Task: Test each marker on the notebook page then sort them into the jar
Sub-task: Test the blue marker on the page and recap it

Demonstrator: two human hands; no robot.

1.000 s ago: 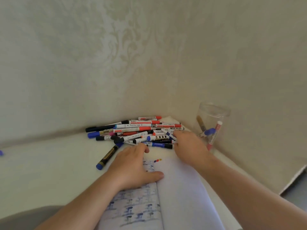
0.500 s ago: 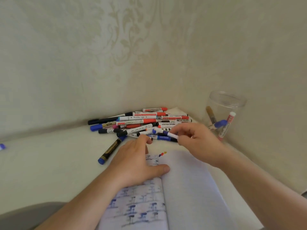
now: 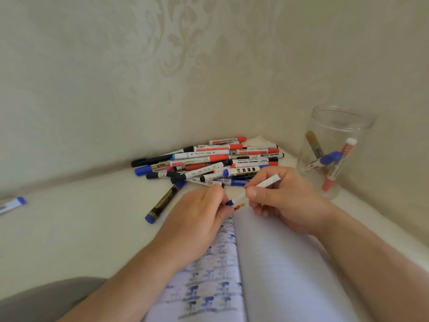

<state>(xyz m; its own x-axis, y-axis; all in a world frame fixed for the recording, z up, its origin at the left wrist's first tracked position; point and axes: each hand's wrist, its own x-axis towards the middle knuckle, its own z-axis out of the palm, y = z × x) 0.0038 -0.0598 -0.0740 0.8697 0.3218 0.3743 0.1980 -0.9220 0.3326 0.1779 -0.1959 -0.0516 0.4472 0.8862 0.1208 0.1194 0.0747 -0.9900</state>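
Note:
A thin white marker with a blue cap (image 3: 267,183) is held over the top of the open notebook (image 3: 278,263). My right hand (image 3: 285,201) grips its white barrel. The fingers of my left hand (image 3: 197,219) pinch the blue cap end. Small red and yellow dots mark the page just below the cap. Behind my hands lies a pile of markers (image 3: 213,161) with red, blue and black caps. A clear jar (image 3: 336,149) at the right holds three markers.
A blue-capped black and gold marker (image 3: 162,202) lies alone left of the notebook. Another blue-capped marker (image 3: 12,204) lies at the far left edge. Patterned walls meet in a corner behind the pile and jar.
My right hand picked a thin blue-capped marker out of the pile and brought it over the notebook. My left hand lifted off the page and took hold of its cap.

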